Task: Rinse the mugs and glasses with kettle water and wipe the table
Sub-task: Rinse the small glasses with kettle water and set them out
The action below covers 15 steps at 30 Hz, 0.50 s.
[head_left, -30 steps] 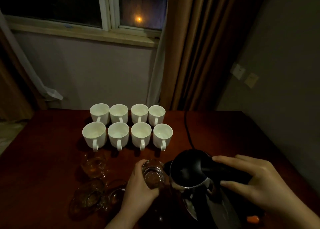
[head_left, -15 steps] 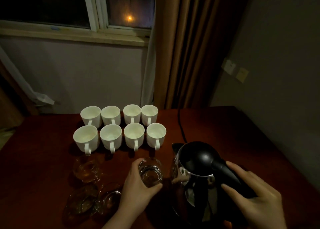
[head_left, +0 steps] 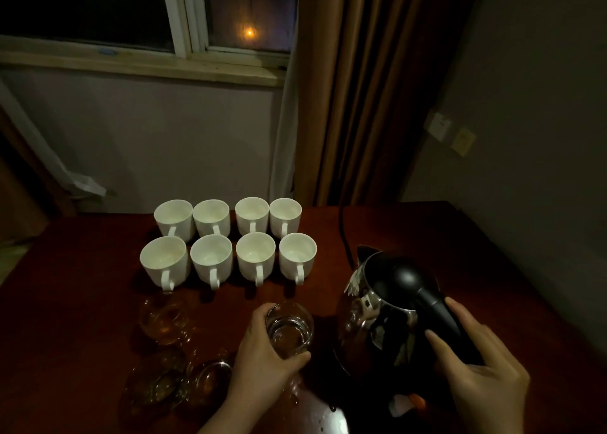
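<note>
Gripping clear glass (head_left: 289, 330), shiny steel kettle (head_left: 381, 318) with black handle, upright

Gripped in dim light: glass (head_left: 289, 330), kettle (head_left: 391, 312).
Left hand (head_left: 262, 361) around glass; right hand (head_left: 483, 368) on kettle handle (head_left: 440, 315); mugs (head_left: 230, 243) beyond.

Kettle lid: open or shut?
Shut. The black lid sits flat over the top of the kettle; the right hand grips the handle.

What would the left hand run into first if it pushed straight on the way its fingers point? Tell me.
Its fingers wrap the clear drinking glass and point right, toward the shiny steel kettle with the black lid. The left hand and glass would probably meet the kettle's body first, though depth is hard to judge.
</note>
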Each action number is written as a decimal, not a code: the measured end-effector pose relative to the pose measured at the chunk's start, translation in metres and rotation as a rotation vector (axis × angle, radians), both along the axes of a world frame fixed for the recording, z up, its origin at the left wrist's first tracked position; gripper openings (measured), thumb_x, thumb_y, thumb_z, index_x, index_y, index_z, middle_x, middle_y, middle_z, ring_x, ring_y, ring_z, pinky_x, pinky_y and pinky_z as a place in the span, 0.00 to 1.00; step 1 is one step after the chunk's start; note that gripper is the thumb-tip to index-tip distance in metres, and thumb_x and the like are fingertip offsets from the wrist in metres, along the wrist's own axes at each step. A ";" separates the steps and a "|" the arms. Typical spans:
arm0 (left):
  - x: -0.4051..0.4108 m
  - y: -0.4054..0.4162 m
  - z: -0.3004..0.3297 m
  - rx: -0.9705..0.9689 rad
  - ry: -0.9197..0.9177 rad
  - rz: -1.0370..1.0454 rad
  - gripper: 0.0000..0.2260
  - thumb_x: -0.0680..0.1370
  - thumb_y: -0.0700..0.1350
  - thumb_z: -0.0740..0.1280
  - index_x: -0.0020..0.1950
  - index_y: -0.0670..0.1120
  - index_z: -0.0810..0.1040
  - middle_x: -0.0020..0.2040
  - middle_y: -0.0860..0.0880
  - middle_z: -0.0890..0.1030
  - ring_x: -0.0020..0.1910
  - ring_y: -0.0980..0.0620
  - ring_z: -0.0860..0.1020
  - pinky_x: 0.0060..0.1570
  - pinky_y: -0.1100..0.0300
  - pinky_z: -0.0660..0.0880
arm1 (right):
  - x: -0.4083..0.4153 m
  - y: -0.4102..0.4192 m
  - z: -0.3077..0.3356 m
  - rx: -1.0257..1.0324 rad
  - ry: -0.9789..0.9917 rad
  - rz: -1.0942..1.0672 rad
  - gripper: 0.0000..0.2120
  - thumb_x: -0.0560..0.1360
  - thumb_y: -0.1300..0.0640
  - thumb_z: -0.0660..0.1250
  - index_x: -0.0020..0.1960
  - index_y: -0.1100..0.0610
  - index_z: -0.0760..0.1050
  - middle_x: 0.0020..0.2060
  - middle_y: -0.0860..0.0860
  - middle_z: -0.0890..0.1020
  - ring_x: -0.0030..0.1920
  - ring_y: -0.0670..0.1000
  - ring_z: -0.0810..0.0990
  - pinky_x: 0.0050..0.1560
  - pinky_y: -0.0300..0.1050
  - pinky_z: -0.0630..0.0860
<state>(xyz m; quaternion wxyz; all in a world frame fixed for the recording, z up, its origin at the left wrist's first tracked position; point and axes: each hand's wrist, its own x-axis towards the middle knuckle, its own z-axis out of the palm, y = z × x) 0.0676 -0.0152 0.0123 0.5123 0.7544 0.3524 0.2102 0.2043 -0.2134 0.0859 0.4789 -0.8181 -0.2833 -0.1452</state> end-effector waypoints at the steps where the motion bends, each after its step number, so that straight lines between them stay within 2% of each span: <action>1: 0.000 0.000 0.000 -0.002 -0.001 0.001 0.36 0.61 0.44 0.80 0.60 0.60 0.62 0.57 0.56 0.72 0.55 0.58 0.73 0.45 0.75 0.66 | 0.001 0.001 -0.001 0.016 0.002 -0.014 0.39 0.63 0.66 0.75 0.55 0.25 0.68 0.43 0.36 0.76 0.47 0.32 0.76 0.51 0.24 0.71; 4: -0.001 0.001 -0.001 0.005 0.000 0.004 0.36 0.61 0.45 0.80 0.60 0.60 0.62 0.57 0.56 0.73 0.55 0.58 0.73 0.45 0.74 0.66 | 0.004 0.006 -0.003 0.015 -0.012 -0.056 0.34 0.63 0.67 0.75 0.59 0.38 0.70 0.44 0.40 0.76 0.44 0.37 0.77 0.52 0.18 0.67; 6: -0.001 0.001 -0.002 0.011 0.002 0.002 0.36 0.61 0.45 0.79 0.60 0.61 0.61 0.58 0.56 0.72 0.55 0.58 0.73 0.46 0.74 0.66 | 0.005 0.009 -0.005 -0.020 -0.032 -0.073 0.31 0.63 0.67 0.75 0.59 0.45 0.71 0.43 0.45 0.77 0.43 0.41 0.75 0.50 0.20 0.69; 8: -0.001 0.001 -0.003 0.013 0.006 0.001 0.36 0.61 0.46 0.79 0.60 0.60 0.62 0.58 0.56 0.73 0.56 0.57 0.73 0.48 0.72 0.67 | 0.007 0.013 -0.007 -0.045 -0.059 -0.081 0.30 0.63 0.67 0.75 0.59 0.46 0.71 0.43 0.47 0.76 0.41 0.44 0.75 0.44 0.26 0.72; 11: 0.000 0.002 -0.002 0.014 0.011 0.000 0.36 0.61 0.46 0.79 0.60 0.60 0.61 0.58 0.56 0.72 0.55 0.58 0.73 0.48 0.72 0.67 | 0.010 0.019 -0.010 -0.039 -0.051 -0.105 0.30 0.64 0.67 0.75 0.59 0.47 0.70 0.43 0.48 0.76 0.39 0.47 0.75 0.39 0.28 0.71; 15: -0.001 0.003 -0.003 0.004 0.002 0.001 0.37 0.61 0.45 0.79 0.61 0.60 0.62 0.57 0.56 0.73 0.54 0.58 0.74 0.45 0.74 0.67 | 0.015 0.022 -0.010 0.031 0.031 -0.124 0.28 0.66 0.66 0.73 0.59 0.45 0.69 0.43 0.48 0.75 0.42 0.48 0.75 0.42 0.26 0.73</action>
